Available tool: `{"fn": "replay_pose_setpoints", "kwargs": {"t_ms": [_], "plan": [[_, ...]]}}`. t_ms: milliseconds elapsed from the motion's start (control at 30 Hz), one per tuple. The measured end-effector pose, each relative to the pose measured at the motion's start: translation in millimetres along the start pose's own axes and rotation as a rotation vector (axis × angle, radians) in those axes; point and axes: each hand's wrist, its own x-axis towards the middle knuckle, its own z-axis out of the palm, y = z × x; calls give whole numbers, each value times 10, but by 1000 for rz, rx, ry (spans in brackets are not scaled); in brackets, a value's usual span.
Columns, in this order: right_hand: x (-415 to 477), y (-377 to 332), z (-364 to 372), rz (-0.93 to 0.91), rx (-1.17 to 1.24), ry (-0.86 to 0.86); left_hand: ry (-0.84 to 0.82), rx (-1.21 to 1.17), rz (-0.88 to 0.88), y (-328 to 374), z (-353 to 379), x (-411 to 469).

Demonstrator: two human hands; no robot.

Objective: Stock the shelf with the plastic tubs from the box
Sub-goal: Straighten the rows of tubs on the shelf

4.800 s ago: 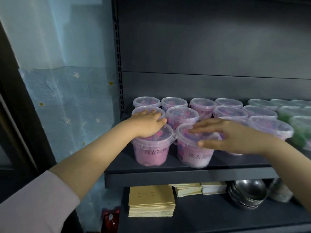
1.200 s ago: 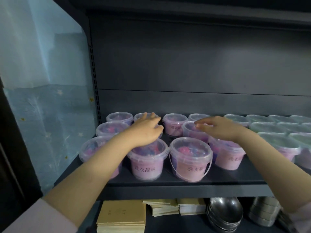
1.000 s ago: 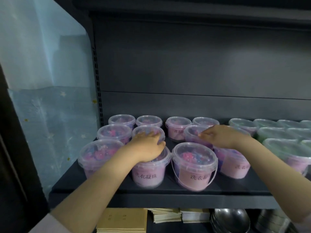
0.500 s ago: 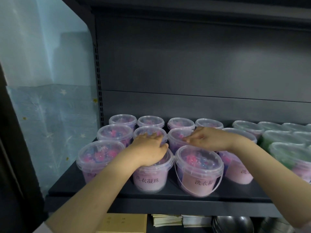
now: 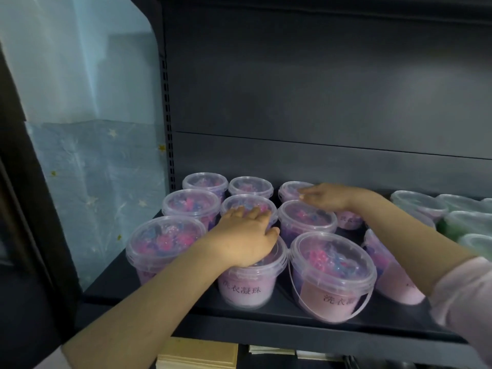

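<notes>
left hand (image 5: 246, 239) lies flat, grip spread, on the lid of a front-row pink tub (image 5: 250, 284) on the shelf (image 5: 266, 314), right hand (image 5: 326, 197) spread on a back tub, likely pressing rows tight; box unseen.

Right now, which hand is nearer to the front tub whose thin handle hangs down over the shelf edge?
The left hand. It rests on the lid of the neighbouring front tub, just left of the tub with the hanging handle. The right hand reaches further back, over the rear tubs.
</notes>
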Motion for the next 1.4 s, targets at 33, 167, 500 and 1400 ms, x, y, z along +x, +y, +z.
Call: {"fn": "replay_pose_setpoints", "kwargs": {"t_ms": [33,167,500,1400], "plan": [[48,11,11,6,14,-23,-3,-3,-1,0,0,1],[191,-15,44,-13,34,-5,-14,7,-12,-12,5,16],[24,-97,30,-64,74,23,-27,3,-14,3,-8,-10],[-1641,-227,460,-228,143,193,48,23,28,-32,6,41]]}}
